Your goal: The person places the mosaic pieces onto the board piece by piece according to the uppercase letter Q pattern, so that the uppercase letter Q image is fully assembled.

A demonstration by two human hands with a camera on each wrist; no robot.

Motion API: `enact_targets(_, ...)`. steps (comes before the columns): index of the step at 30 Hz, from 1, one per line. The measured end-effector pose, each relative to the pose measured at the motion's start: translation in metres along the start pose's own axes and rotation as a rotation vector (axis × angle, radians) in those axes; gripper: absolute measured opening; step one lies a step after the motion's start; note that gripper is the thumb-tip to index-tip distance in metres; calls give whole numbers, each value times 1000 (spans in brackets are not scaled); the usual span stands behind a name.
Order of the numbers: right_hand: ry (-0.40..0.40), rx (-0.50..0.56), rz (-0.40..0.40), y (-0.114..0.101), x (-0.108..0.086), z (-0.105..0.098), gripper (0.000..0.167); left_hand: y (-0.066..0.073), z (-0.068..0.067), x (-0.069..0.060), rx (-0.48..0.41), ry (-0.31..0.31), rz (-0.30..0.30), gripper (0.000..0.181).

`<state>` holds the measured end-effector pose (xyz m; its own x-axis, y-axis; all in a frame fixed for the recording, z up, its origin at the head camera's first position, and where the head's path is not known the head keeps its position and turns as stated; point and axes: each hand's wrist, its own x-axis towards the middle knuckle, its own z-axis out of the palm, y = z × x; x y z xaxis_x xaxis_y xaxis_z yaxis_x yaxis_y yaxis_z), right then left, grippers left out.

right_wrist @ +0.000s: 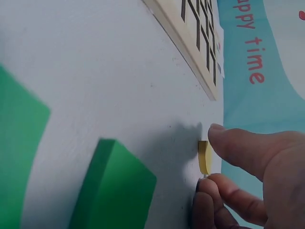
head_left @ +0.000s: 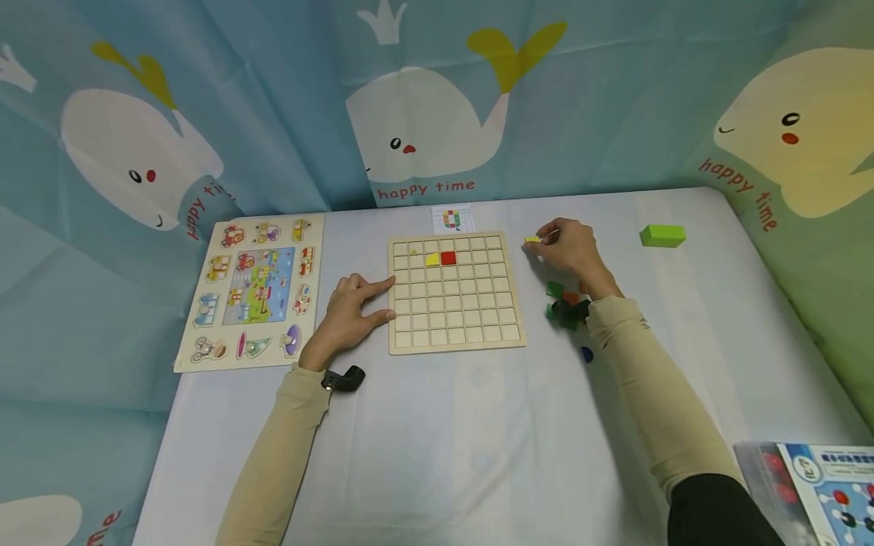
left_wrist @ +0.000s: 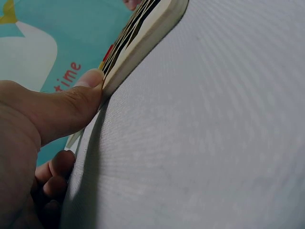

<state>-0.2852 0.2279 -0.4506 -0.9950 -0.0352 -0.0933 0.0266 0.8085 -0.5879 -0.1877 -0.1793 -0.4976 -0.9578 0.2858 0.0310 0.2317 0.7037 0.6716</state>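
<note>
I'm pinching the yellow block [head_left: 532, 240] in my right hand [head_left: 572, 246], just right of the board [head_left: 456, 305]; my left hand [head_left: 347, 312] is touching its edge, thumb straight. Guessing I'm on pickup, next move's probably needing a gentle carry.

Yellow piece [head_left: 532, 240] partly covered by right hand [head_left: 570, 246]. Small pieces [head_left: 554, 289] below that hand partly hidden at its wrist, count unclear. Card [head_left: 452, 220] farther out, between both hands: pattern too small to read. Box [head_left: 836, 485] beside right sleeve [head_left: 652, 387] cut off by head view's edge. Board [left_wrist: 148, 40] touching left hand [left_wrist: 52, 114] runs out of left wrist view's top.
</note>
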Motion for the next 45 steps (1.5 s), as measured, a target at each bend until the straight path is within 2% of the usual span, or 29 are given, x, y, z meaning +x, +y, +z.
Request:
enact_targets(5,21,4,39,-1,1,4,43,1,0,0,2,0,-1,64)
enact_targets(10,24,-1,31,-1,2,7,41,1,1,0,1,1,-3,64)
enact_targets(19,-57,46,-40,4,6,5,34,0,1,0,1,-3,-10,64)
enact_targets(26,-79,90,-10,10,4,4,39,0,-1,-2,-11,-4,-13,64)
enact_targets(35,-60,76,-19,9,7,5,35,-1,-1,-3,-20,3,-9,64)
enact_targets(39,-73,66,-13,8,7,5,35,0,-1,-2,-16,5,0,64)
enact_targets(45,-110,20,-49,4,5,3,35,0,0,0,-1,5,3,64)
